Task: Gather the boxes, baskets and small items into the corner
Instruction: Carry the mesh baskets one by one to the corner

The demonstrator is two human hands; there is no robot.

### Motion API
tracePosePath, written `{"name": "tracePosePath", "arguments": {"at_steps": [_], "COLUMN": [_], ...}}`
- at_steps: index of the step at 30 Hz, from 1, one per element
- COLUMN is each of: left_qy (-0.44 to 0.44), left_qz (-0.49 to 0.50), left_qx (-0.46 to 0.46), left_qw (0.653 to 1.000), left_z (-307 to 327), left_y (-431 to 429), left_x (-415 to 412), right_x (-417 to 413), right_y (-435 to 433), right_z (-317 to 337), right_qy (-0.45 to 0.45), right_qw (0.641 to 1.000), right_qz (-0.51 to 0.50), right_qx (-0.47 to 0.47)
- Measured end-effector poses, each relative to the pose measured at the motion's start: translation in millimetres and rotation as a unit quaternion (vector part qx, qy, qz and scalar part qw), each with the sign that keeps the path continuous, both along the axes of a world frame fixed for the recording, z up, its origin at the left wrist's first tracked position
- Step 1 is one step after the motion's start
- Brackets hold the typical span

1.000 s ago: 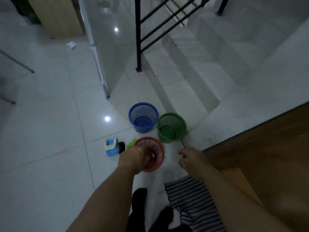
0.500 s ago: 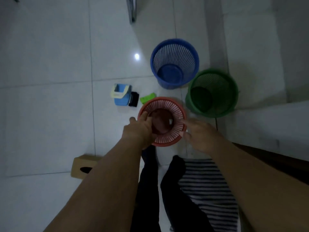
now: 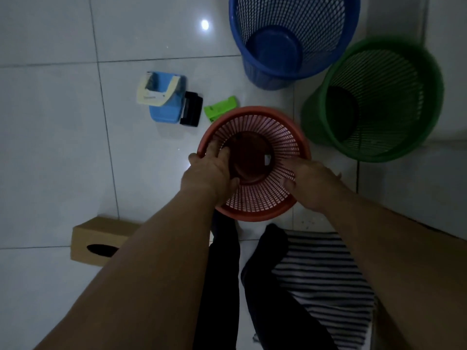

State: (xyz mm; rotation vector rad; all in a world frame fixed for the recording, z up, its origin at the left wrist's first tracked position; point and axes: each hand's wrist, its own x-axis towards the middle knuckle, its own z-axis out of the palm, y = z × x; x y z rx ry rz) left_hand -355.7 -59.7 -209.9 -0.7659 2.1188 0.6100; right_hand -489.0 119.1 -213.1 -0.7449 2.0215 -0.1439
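Note:
A red mesh basket stands on the white tiled floor right in front of me. My left hand grips its left rim, fingers inside. My right hand holds its right rim, thumb inside. Beyond it stand a blue mesh basket and a green mesh basket, side by side. To the left lie a small blue box with a cream flap, a black item and a bright green item. A brown cardboard box with an oval hole lies at lower left, partly behind my left arm.
My dark trouser legs and striped shirt fill the bottom middle. A raised tiled step runs along the right, beside the green basket. Bare floor tiles spread to the left.
My view has tilted down and come closer to the baskets. My right hand came onto the red basket's rim; both hands now grip it.

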Motion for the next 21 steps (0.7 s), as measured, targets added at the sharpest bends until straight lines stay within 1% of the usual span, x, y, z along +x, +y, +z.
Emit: {"name": "tracePosePath", "arguments": {"at_steps": [4, 7, 10, 16, 19, 21], "left_qy": [0.017, 0.026, 0.031, 0.073, 0.107, 0.129], "left_qz": [0.004, 0.012, 0.032, 0.105, 0.144, 0.179], "left_qx": [0.001, -0.014, -0.029, -0.079, -0.119, -0.142], "left_qw": [1.0, 0.999, 0.999, 0.989, 0.977, 0.965], "left_z": [25, 69, 139, 310, 379, 417], "left_y": [-9, -18, -30, -63, -75, -82], "left_x": [0, -5, -13, -19, -17, -12], "right_x": [2, -1, -6, -28, -38, -41], "right_y": [-4, -15, -35, -95, -118, -133], "right_z": [20, 66, 139, 328, 395, 431], "right_qy": [0.031, 0.048, 0.066, 0.126, 0.139, 0.164], "right_qw": [0.999, 0.999, 0.998, 0.991, 0.985, 0.978], "right_qz": [-0.017, -0.014, -0.013, 0.016, 0.029, 0.059], "right_qx": [-0.012, -0.008, -0.021, -0.053, -0.094, -0.113]}}
